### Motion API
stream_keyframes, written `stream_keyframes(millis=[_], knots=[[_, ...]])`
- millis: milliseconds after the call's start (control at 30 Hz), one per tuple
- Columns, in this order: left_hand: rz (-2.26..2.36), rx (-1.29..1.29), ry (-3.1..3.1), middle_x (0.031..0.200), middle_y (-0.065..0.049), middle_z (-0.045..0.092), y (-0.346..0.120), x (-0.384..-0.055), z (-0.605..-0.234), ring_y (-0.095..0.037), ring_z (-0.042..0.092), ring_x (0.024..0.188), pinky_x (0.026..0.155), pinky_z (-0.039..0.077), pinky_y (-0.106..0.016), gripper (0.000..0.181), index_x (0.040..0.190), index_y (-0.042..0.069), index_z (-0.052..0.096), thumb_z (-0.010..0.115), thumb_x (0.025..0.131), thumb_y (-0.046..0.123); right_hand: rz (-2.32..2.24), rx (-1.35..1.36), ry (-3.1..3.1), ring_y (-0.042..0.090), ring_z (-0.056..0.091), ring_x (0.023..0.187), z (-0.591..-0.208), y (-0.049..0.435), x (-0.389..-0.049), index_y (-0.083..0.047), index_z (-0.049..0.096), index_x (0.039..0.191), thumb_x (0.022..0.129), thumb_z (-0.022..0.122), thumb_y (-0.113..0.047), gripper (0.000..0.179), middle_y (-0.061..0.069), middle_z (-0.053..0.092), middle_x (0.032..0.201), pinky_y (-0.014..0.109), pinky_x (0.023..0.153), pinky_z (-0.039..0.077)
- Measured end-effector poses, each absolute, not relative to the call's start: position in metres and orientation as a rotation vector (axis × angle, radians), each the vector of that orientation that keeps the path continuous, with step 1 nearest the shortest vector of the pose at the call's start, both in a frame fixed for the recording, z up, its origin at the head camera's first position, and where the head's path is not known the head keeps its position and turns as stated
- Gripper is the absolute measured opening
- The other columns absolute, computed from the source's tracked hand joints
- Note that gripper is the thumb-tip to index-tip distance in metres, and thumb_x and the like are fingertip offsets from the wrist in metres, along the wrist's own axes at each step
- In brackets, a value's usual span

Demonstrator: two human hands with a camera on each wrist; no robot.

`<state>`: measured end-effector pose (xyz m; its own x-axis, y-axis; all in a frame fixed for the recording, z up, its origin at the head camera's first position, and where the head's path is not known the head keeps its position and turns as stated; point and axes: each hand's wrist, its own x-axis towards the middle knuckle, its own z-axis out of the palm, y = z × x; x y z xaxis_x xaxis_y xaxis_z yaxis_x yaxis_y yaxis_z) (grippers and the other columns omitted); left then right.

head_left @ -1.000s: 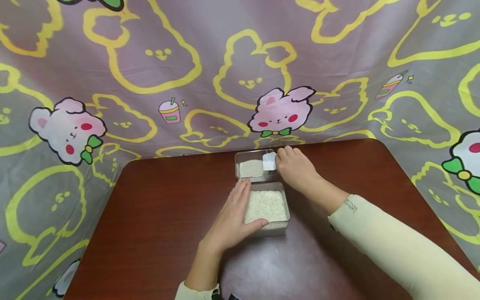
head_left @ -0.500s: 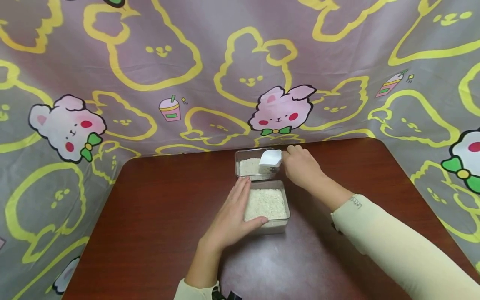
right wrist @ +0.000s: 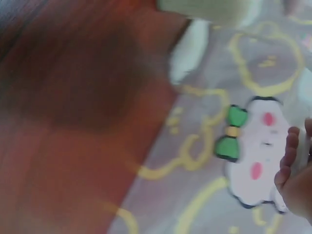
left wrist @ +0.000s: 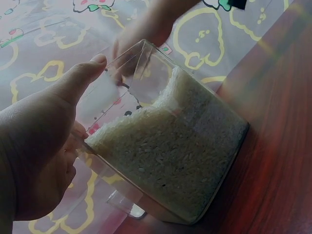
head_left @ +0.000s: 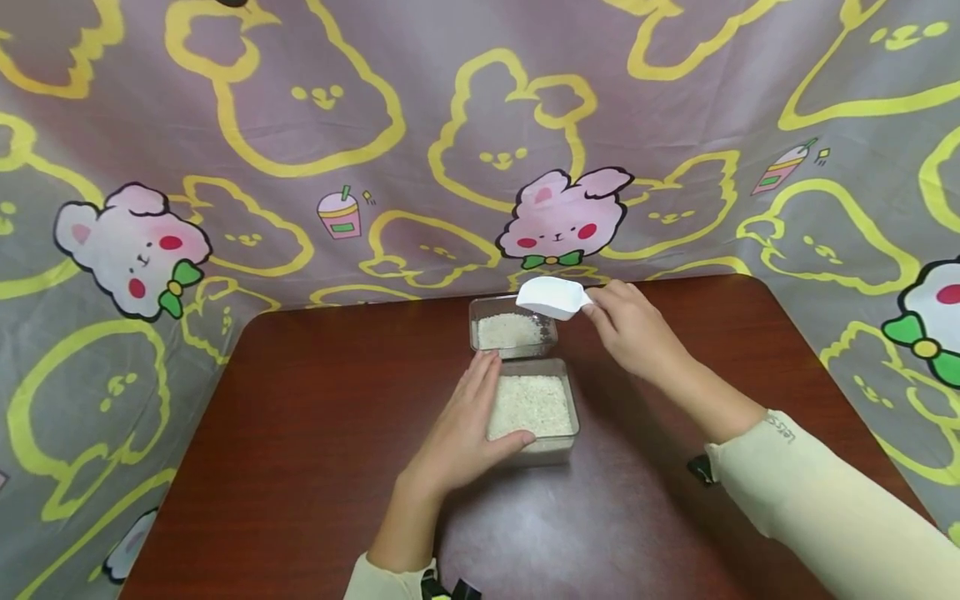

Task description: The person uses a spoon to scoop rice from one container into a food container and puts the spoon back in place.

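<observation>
My right hand (head_left: pixel 633 329) grips the handle of a white scoop (head_left: pixel 551 296), raised over the back right of a small clear container (head_left: pixel 474 337). Rice (head_left: pixel 506 331) lies in that container. In the right wrist view the right hand (right wrist: pixel 298 183) shows at the right edge, blurred. My left hand (head_left: pixel 465 429) rests at a larger clear container (head_left: pixel 576 408), fingers straight along its left side and thumb at the front rim. Rice (head_left: pixel 532 406) fills much of it. The left wrist view shows the rice (left wrist: pixel 161 151) through the wall, beside the left thumb.
Both containers stand on a dark brown table (head_left: pixel 322 433), the larger one in front of the smaller. A patterned cloth (head_left: pixel 420 108) with rabbit drawings hangs behind the table and along its sides.
My right hand has lifted the scoop up and right from the small container, and its bowl now shows more fully. The left hand stays at the larger container.
</observation>
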<state>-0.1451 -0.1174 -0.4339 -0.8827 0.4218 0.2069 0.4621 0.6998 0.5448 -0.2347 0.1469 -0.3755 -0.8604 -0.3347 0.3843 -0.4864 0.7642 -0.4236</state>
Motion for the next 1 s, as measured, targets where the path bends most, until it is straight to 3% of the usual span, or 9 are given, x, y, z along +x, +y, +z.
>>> stream_keyframes(millis=[267,533,667,1000], knots=[[-0.939,-0.727,-2.842,0.165,-0.006,0.014,-0.118,-0.147,-0.434,-0.025,0.007,0.153,0.122,0.018,-0.045,0.103,0.157,0.004,0.018,0.067,0.085,0.058,0.481,0.943,-2.647,0.025,0.051,0.089,-0.338,0.157,-0.193,0.0,0.068,0.111,0.092,0.066,-0.009,0.022,0.008,0.06,0.093,0.039,0.075,0.045],[-0.949,-0.722,-2.841,0.164,-0.01,0.017,-0.12,-0.147,-0.434,-0.025,0.008,0.153,0.122,0.019,-0.045,0.102,0.157,0.004,0.018,0.067,0.085,0.058,-0.011,1.289,-2.478,0.024,0.049,0.074,-0.332,0.137,-0.174,0.0,0.07,0.098,0.083,0.072,-0.005,0.016,0.008,0.057,0.082,0.031,0.062,0.043],[-0.971,-0.728,-2.837,0.165,-0.009,0.016,-0.119,-0.147,-0.433,-0.024,0.007,0.153,0.122,0.018,-0.044,0.102,0.157,0.005,0.018,0.067,0.085,0.057,-0.266,1.314,-2.407,0.023,0.049,0.073,-0.331,0.122,-0.166,-0.002,0.07,0.093,0.08,0.069,0.0,0.013,0.007,0.056,0.079,0.03,0.059,0.042],[-0.969,-0.744,-2.831,0.165,-0.006,0.014,-0.118,-0.148,-0.434,-0.023,0.006,0.153,0.123,0.017,-0.042,0.102,0.157,0.004,0.018,0.066,0.086,0.059,-0.574,1.199,-2.569,0.022,0.051,0.073,-0.316,0.086,-0.157,-0.008,0.072,0.079,0.083,0.067,-0.007,0.007,0.006,0.056,0.076,0.03,0.063,0.042]])
